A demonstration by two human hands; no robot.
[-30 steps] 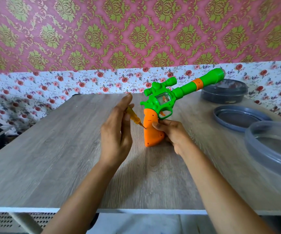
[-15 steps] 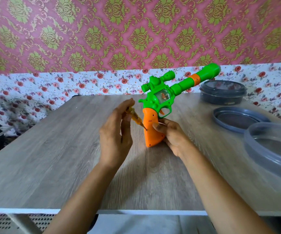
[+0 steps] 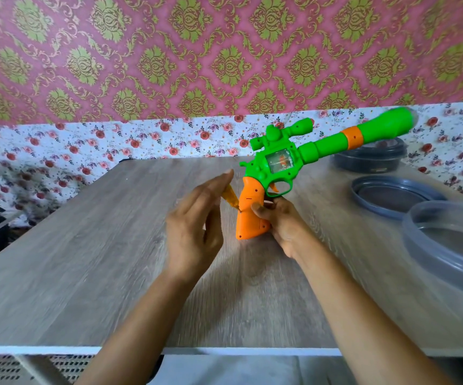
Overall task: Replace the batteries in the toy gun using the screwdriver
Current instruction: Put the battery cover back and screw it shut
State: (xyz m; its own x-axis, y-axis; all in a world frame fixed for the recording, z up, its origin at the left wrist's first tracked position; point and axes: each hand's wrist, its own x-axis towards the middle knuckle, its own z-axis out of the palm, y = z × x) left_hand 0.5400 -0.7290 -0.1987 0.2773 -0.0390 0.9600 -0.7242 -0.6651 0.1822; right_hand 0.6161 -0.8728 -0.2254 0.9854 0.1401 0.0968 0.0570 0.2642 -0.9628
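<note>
A green toy gun point(image 3: 312, 150) with an orange grip stands butt-down on the wooden table point(image 3: 91, 259), barrel pointing up to the right. My right hand point(image 3: 283, 219) grips the orange handle from the right side, thumb on its face. My left hand point(image 3: 197, 227) holds a yellow-handled screwdriver point(image 3: 230, 197) between the fingers, mostly hidden behind the palm. The screwdriver's tip touches the left edge of the orange grip at about mid-height.
A dark round container point(image 3: 370, 159) stands at the back right behind the barrel. A grey lid point(image 3: 391, 195) lies on the table to the right, and a clear round container point(image 3: 447, 245) sits at the right edge. A floral-papered wall runs close behind the table.
The fingers of my left hand have shifted around the screwdriver handle while its tip stays at the grip. The gun has tilted slightly, its barrel lower and further right.
</note>
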